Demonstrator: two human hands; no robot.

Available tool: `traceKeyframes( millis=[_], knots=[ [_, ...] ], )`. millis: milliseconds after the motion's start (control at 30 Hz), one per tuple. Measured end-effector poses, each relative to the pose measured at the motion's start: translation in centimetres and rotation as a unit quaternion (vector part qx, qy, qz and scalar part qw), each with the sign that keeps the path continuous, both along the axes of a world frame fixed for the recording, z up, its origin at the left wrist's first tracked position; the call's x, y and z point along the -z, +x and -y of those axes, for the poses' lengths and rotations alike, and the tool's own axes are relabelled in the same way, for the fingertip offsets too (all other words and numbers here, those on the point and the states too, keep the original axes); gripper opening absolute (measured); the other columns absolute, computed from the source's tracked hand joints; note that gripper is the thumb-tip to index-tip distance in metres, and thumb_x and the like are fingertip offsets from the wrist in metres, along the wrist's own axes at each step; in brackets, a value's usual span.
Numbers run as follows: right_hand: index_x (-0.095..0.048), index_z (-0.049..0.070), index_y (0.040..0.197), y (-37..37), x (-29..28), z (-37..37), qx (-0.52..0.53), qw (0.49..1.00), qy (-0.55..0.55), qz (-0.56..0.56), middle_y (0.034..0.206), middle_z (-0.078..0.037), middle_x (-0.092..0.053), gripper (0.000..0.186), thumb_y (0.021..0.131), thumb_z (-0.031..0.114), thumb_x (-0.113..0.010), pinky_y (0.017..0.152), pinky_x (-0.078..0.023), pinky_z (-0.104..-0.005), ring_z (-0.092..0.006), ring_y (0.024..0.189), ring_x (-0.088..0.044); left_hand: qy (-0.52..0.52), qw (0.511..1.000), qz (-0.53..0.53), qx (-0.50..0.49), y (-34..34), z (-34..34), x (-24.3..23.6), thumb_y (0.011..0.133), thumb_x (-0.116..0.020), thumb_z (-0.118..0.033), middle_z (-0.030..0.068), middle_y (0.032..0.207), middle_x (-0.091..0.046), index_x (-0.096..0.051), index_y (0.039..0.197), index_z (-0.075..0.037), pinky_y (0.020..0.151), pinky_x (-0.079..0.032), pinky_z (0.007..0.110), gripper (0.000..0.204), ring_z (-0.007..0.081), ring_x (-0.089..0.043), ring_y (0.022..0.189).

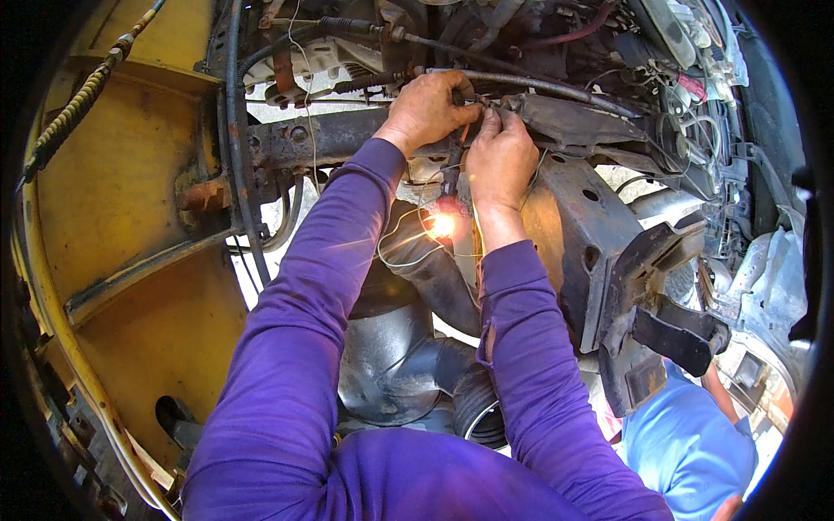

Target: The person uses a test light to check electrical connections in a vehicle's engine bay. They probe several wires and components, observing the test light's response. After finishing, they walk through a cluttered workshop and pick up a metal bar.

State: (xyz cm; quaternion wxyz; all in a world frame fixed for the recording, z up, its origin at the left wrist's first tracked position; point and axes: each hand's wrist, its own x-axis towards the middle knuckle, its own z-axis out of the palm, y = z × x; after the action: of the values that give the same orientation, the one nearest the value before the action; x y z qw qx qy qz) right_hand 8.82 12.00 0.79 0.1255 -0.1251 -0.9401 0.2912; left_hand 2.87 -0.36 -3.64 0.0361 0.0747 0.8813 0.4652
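My left hand and my right hand meet at a dark metal beam, thumbs and fingertips pinched close together on something small that I cannot make out. A short orange lead runs down between them to a dark holder. Below this a lit lamp glows in a reddish housing, with thin loose wires looped around it and trailing downward.
A yellow steel panel and hoses fill the left. Cables and hoses cross above. A dark bracket juts out at right, a black duct lies below. Another person in blue is at lower right.
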Motion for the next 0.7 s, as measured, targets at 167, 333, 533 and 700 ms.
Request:
traceKeyframes(
  millis=[167,333,533,700],
  knots=[
    [-0.072,0.004,0.102,0.0,-0.1,0.1,-0.002,1.0,-0.003,0.0,0.089,-0.024,-0.073,0.028,0.1,0.028,-0.058,0.077,-0.055,-0.0525,-0.0453,0.085,-0.071,-0.001,1.0,0.001,-0.003,0.1,-0.1,-0.2,0.078,-0.08,-0.038,0.0167,0.101,-0.074,-0.075,0.102,-0.009,0.086,-0.055,0.045,0.038,0.0362,-0.071,0.095],
    [-0.071,0.004,0.102,0.0,0.1,-0.1,-0.009,1.0,-0.001,-0.005,0.088,-0.024,-0.073,0.027,0.1,0.028,-0.058,0.076,-0.055,-0.0522,-0.045,0.085,-0.071,-0.013,1.0,0.018,-0.002,0.2,0.0,-0.9,0.079,-0.08,-0.037,0.0161,0.101,-0.074,-0.075,0.101,-0.01,0.085,-0.056,0.045,0.036,0.0358,-0.071,0.095],
    [-0.071,0.004,0.101,0.1,-0.5,0.2,-0.007,1.0,0.025,0.009,0.088,-0.024,-0.073,0.026,0.1,0.027,-0.059,0.076,-0.055,-0.0519,-0.0453,0.086,-0.07,0.019,0.999,-0.029,0.002,0.2,0.0,0.0,0.08,-0.081,-0.03,0.0181,0.094,-0.074,-0.072,0.105,-0.001,0.079,-0.055,0.039,0.039,0.0305,-0.072,0.086],
    [-0.067,0.0,0.103,0.5,-1.2,0.4,0.004,0.998,-0.041,-0.052,0.091,-0.026,-0.071,0.023,0.101,0.021,-0.059,0.077,-0.054,-0.0494,-0.0459,0.086,-0.069,0.026,0.999,-0.038,0.001,-0.2,0.0,0.7,0.078,-0.081,-0.038,0.0159,0.096,-0.074,-0.075,0.1,-0.008,0.083,-0.055,0.045,0.038,0.0361,-0.071,0.092]
  ],
)
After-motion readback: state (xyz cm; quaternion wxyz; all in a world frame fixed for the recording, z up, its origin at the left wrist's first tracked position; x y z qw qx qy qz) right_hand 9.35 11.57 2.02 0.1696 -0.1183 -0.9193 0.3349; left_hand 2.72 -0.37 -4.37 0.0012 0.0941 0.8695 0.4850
